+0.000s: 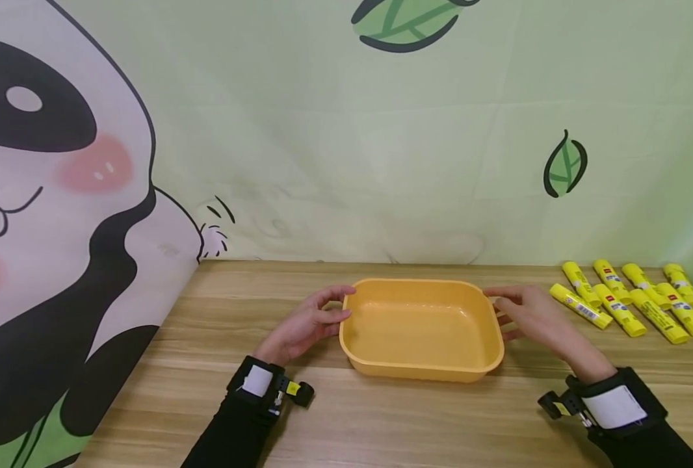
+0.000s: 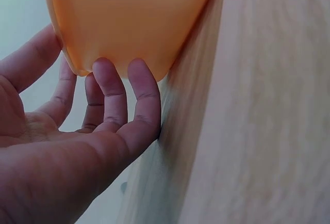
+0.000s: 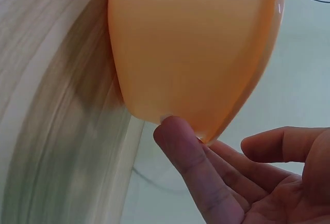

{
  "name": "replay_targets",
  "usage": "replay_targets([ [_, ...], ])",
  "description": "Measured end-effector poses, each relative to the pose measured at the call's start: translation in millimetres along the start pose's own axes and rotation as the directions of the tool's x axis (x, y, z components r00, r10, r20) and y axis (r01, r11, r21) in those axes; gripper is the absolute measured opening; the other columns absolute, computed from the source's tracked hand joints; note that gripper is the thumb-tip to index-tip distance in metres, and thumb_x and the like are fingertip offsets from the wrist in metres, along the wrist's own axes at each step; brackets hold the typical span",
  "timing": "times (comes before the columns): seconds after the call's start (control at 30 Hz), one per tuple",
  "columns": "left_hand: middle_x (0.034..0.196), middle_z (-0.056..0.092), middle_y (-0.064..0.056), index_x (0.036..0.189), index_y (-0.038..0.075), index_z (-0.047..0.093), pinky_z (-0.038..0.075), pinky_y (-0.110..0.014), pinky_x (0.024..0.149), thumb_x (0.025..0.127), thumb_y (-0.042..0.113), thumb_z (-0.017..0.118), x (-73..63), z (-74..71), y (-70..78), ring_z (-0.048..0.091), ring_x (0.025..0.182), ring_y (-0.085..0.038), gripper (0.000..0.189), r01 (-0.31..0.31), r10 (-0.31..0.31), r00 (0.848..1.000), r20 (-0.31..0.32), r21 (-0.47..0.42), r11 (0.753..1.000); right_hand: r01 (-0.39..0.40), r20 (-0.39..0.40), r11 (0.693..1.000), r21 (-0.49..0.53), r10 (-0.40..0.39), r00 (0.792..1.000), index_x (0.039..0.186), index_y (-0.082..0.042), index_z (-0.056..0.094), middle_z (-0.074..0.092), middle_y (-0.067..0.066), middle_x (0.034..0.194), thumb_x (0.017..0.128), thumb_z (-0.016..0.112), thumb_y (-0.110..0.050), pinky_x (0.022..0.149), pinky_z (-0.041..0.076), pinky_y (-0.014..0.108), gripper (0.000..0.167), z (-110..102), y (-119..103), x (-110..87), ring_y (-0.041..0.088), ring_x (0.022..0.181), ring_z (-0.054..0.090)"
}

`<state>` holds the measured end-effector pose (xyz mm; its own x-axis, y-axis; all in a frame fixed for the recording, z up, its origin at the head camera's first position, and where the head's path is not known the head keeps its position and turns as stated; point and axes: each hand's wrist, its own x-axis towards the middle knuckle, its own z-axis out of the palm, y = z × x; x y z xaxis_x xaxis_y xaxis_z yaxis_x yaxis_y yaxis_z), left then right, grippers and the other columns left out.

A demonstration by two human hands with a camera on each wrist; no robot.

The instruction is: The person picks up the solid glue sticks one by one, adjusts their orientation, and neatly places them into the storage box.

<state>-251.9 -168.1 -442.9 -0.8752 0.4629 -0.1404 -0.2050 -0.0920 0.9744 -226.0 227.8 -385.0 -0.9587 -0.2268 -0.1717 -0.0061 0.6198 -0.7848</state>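
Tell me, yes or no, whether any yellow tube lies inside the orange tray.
No, the yellow tubes all lie on the table, to the right of the empty orange tray.

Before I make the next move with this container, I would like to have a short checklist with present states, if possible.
1. Left hand touching the yellow-orange, rounded rectangular plastic container: ok, at its left end.
2. Right hand touching the container: ok, at its right end.
3. Right thumb on the rim: not ok, it stands apart in the right wrist view.
4. Container resting on the wood-grain table: ok.
5. Container empty: ok, nothing lies inside.
6. Enough room between right hand and yellow cylindrical tubes: cannot tell; the nearest lies close.
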Motion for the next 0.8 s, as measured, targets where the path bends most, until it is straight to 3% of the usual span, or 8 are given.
replay_targets([
  [0.43, 0.128, 0.040, -0.009, 0.150, 0.001, 0.046, 0.056, -0.029, 0.089, 0.103, 0.002, 0.058, -0.3, -0.1, 0.5, 0.059, 0.103, -0.018, 0.049, 0.003, -0.003, 1.000, -0.004, 0.018, 1.000, -0.021, -0.005, 1.000, 0.019, 0.021, 1.000, 0.147, 0.012, 0.047, 0.063, 0.034, 0.129, 0.108, 0.042, -0.013, 0.074, 0.063, 0.039, 0.046, -0.7, -0.7, 1.0, 0.033, 0.101, 0.071],
  [0.8, 0.128, 0.041, -0.009, 0.150, 0.001, 0.046, 0.056, -0.028, 0.087, 0.103, 0.002, 0.059, 0.4, 1.0, 0.7, 0.059, 0.102, -0.017, 0.048, 0.008, -0.007, 1.000, -0.018, 0.035, 0.999, 0.023, 0.018, 0.997, 0.067, -0.024, 1.000, 0.147, 0.013, 0.047, 0.063, 0.035, 0.127, 0.109, 0.042, -0.012, 0.075, 0.063, 0.042, 0.046, -5.5, 6.2, 1.5, 0.035, 0.102, 0.072],
])
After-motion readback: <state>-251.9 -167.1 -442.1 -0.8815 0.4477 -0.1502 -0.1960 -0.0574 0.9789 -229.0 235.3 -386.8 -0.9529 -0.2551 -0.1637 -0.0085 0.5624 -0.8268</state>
